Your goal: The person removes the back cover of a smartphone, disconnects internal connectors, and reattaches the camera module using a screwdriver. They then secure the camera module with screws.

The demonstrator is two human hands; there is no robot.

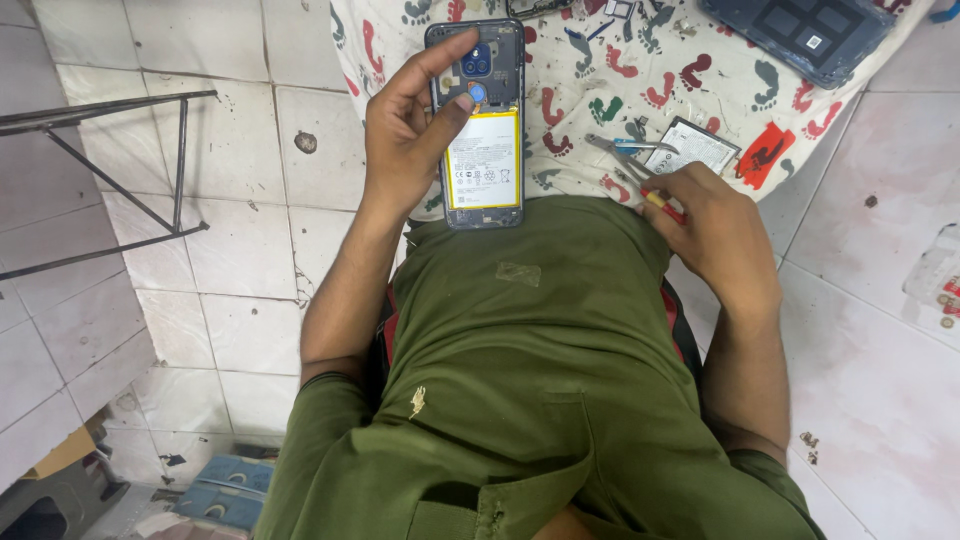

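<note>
An opened smartphone (486,100) with its back cover off lies upright against my green shirt, showing a white and yellow battery (483,160) and the camera module. My left hand (405,130) grips its left edge, thumb and forefinger reaching over the upper part. My right hand (705,225) rests at the edge of the cloth, closed around a red-handled tool (664,205). Metal tweezers (625,150) lie just above that hand.
A white cloth with coloured footprints (640,70) covers the work surface. On it lie a loose battery or flat part (692,145), a dark back cover (800,35) and small parts. A metal frame (120,180) stands on the tiled floor at left.
</note>
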